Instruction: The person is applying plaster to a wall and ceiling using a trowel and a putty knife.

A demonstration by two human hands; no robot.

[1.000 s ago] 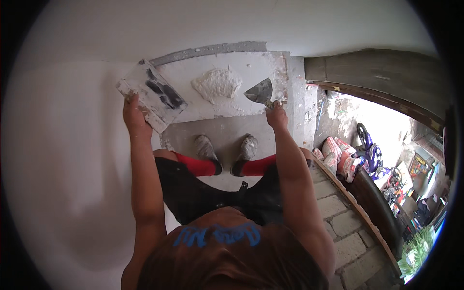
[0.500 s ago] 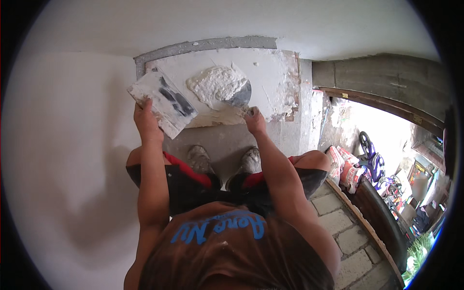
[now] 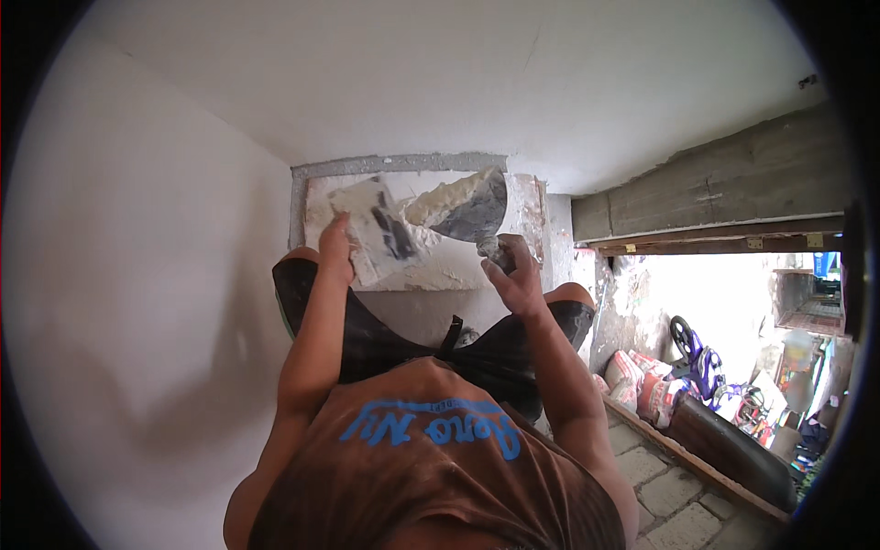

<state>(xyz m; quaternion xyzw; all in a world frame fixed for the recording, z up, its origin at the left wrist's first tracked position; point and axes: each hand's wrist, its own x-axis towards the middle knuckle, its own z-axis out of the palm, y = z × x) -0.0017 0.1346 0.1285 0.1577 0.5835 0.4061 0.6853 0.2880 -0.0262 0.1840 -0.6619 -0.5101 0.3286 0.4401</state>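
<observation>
My left hand [image 3: 336, 249] grips a flat rectangular plastering trowel [image 3: 365, 213], its face up and smeared white and dark. The trowel's handle underneath is hidden. My right hand [image 3: 516, 278] is closed round the plaster-caked handle of a broad, round-edged trowel [image 3: 478, 215]. That grey blade is tilted, with a thick ridge of wet white plaster [image 3: 446, 199] along its left side. Both blades hang close together over a plaster-covered board [image 3: 458, 278]. More plaster shows between them, partly hidden; whether the blades touch I cannot tell.
White walls [image 3: 385, 101] meet in a corner beyond the board. On the right are a bare concrete beam [image 3: 706, 179] and a bright opening. Sacks [image 3: 642, 380], a purple wheeled object [image 3: 704, 367] and clutter lie there, with brick paving [image 3: 669, 477] nearer me.
My right hand has lifted the round-edged trowel off the board with plaster on it. The rectangular trowel has moved right towards it. The view has tilted up, showing more wall.
</observation>
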